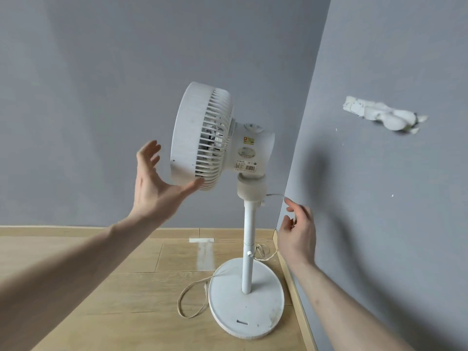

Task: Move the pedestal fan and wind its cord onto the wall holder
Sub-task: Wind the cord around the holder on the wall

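With the pedestal fan [225, 178] standing on the floor in the wall corner, the left hand [154, 183] spread and released beside its head, and the right hand [298, 234] loosely pinching the cord [274, 195], gather slack evenly toward the wall holder [382, 115].

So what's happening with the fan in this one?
A person stands over a white pedestal fan in the corner of a room. The left hand is open beside the fan head, thumb at its lower rim. The right hand fingers the cord near the neck. Most of the cord lies loose on the floor; nothing is wound on the wall holder.
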A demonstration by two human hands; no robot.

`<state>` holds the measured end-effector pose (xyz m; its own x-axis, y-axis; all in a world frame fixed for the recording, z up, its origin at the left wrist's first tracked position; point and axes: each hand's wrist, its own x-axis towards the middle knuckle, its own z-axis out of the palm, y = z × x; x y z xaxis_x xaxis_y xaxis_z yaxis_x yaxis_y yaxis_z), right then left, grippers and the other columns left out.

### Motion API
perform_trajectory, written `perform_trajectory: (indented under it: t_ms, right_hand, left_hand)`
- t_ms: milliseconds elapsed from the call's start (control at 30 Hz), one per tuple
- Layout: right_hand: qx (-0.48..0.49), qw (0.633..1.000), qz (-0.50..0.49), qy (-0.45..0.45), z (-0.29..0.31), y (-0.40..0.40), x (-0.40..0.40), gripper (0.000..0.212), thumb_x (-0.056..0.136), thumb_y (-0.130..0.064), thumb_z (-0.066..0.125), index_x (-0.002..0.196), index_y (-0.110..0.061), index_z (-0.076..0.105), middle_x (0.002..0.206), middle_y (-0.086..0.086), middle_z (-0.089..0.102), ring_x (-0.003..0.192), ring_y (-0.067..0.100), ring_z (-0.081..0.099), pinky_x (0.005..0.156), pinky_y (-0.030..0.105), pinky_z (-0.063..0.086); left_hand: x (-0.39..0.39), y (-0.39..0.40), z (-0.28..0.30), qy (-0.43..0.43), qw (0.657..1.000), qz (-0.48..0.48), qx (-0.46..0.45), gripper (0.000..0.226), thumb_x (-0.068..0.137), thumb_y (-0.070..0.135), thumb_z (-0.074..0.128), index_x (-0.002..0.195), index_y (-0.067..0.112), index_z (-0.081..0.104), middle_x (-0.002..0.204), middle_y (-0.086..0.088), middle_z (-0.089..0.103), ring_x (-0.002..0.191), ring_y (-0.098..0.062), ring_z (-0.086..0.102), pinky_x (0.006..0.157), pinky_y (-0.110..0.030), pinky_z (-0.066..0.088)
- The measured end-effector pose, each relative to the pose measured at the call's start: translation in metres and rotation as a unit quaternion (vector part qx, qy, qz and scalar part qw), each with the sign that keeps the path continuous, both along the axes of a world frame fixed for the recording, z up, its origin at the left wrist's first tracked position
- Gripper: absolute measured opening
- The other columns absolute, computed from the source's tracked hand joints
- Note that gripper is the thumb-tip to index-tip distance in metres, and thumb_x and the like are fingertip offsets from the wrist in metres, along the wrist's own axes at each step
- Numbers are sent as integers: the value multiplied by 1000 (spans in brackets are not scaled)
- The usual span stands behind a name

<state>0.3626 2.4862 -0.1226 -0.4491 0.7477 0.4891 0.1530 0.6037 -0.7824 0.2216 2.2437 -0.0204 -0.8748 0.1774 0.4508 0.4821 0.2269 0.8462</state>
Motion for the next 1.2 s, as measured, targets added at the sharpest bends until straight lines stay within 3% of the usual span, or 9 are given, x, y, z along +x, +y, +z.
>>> perform_trajectory:
  t_ms: [133, 233, 333, 533, 633, 800, 867, 967, 1200]
  right_hand:
    - [25, 999, 28, 9, 9, -12, 3, 49, 93, 3, 53, 131, -25, 63, 111, -12, 60, 79, 5, 55, 74, 25, 44]
    - [9, 999, 46, 10, 19, -19, 9, 50, 95, 0, 53, 137, -25, 58, 115, -11, 68, 93, 15, 61, 84, 31, 51]
    - [-13, 999, 46, -13, 22, -17, 11, 48, 94, -1, 51, 134, -28, 58, 112, -11, 73, 94, 20, 66, 86, 38, 55]
    - [-65, 991, 24, -117, 20, -3, 27, 37, 99, -15, 52, 134, -22, 59, 115, 0, 73, 105, 25, 67, 92, 37, 53]
    - [-74, 979, 19, -187, 16, 4, 37, 35, 96, -13, 48, 126, -22, 63, 108, 2, 73, 101, 27, 65, 83, 33, 52]
    - [-85, 937, 6, -340, 3, 20, 58, 22, 92, -27, 42, 74, -20, 54, 90, 6, 73, 86, 29, 69, 70, 31, 53]
    - [-102, 923, 3, -372, 1, 27, 65, 31, 94, -33, 42, 72, -17, 57, 86, 7, 73, 83, 29, 68, 65, 28, 49]
    - [-114, 920, -6, -375, 7, 33, 68, 40, 98, -38, 40, 88, -13, 69, 89, 5, 70, 83, 28, 66, 65, 28, 46]
    - [-123, 955, -61, -262, 36, 26, 84, 50, 93, -45, 52, 55, -13, 42, 55, 1, 52, 56, 26, 51, 51, 27, 35]
  left_hand:
    - [6, 14, 34, 37, 999, 2, -31, 118, 54, 55, 96, 149, 34, 29, 146, 11, 49, 133, -11, 48, 109, -35, 42]
    - [15, 28, 52, 13, 995, 18, -95, 103, 57, 52, 94, 139, 27, 36, 115, 9, 53, 109, -18, 50, 90, -37, 48]
    - [20, 37, 59, 20, 991, 45, -128, 87, 59, 51, 92, 122, 20, 41, 102, 6, 49, 96, -24, 48, 77, -37, 46]
    - [25, 46, 67, 39, 984, 58, -162, 84, 57, 55, 91, 111, 19, 38, 103, 5, 52, 94, -28, 50, 75, -38, 45]
    - [29, 49, 68, 53, 980, 62, -180, 83, 58, 57, 90, 108, 18, 35, 105, 1, 55, 97, -32, 53, 76, -40, 48]
    - [37, 54, 69, 68, 976, 69, -194, 83, 59, 59, 88, 108, 19, 35, 114, -7, 62, 103, -38, 57, 78, -42, 50]
    - [37, 54, 68, 67, 976, 69, -197, 84, 59, 60, 88, 109, 19, 35, 114, -6, 61, 103, -37, 57, 77, -42, 49]
    - [34, 50, 68, 65, 975, 63, -201, 88, 60, 59, 89, 115, 18, 34, 118, -6, 60, 105, -37, 57, 77, -40, 46]
    - [30, 31, 69, 62, 970, 67, -226, 93, 61, 61, 88, 122, 19, 31, 127, -3, 57, 109, -37, 59, 78, -41, 46]
